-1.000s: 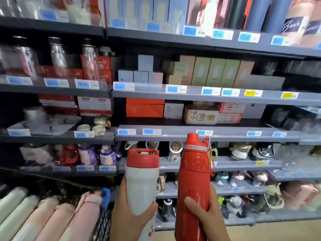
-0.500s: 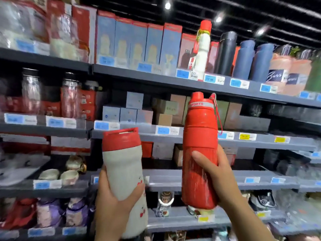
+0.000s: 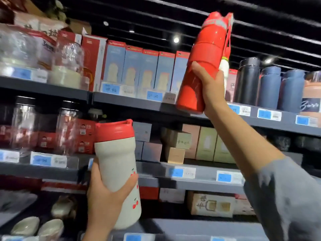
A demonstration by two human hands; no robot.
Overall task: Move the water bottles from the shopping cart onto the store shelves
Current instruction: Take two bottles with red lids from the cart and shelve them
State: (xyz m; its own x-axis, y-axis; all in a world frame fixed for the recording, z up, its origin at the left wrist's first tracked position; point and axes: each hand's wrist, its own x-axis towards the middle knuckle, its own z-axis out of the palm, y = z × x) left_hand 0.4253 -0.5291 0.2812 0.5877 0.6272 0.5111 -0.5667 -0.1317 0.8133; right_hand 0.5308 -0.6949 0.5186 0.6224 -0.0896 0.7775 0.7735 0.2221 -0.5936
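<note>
Red bottle (image 3: 202,66) is gripped high by the right hand (image 3: 211,87) at the top shelf (image 3: 132,101), upper right, while the left hand (image 3: 106,200) clasps the cherry-print bottle (image 3: 116,167) lower centre, neither shelved yet.

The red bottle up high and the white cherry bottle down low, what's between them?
In the head view, the gray shelf edge with its blue price tags runs between the red bottle and the white cherry bottle.

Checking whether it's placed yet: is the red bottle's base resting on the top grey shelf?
Apart. In the head view the tall red bottle is tilted, gripped by the right hand, its base hanging in front of the top grey shelf edge.
</note>
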